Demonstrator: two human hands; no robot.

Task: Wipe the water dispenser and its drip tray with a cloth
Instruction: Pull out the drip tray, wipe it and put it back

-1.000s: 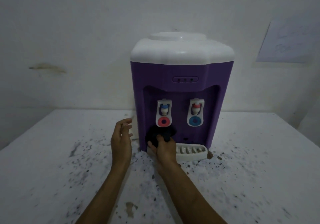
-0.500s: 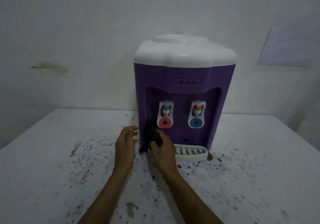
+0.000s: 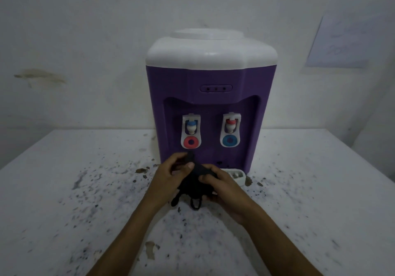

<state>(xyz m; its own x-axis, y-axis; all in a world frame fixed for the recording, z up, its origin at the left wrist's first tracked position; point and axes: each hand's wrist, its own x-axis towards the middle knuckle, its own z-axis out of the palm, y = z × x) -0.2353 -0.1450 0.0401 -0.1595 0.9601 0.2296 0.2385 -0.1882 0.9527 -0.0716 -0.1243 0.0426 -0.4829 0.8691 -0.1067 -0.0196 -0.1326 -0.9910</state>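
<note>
Both hands were grasping the black cloth [image 3: 193,180], bunched between them just above the desk [image 3: 64,190]. The left hand [image 3: 168,174] pinched the cloth's upper end with curled fingers; the right hand [image 3: 224,187] gripped its lower bulk, loose ends hanging beneath. The water dispenser [image 3: 210,96] stood directly beyond the hands. Its drip tray [image 3: 238,176] was largely hidden behind the right hand, just beside its knuckles.
</note>
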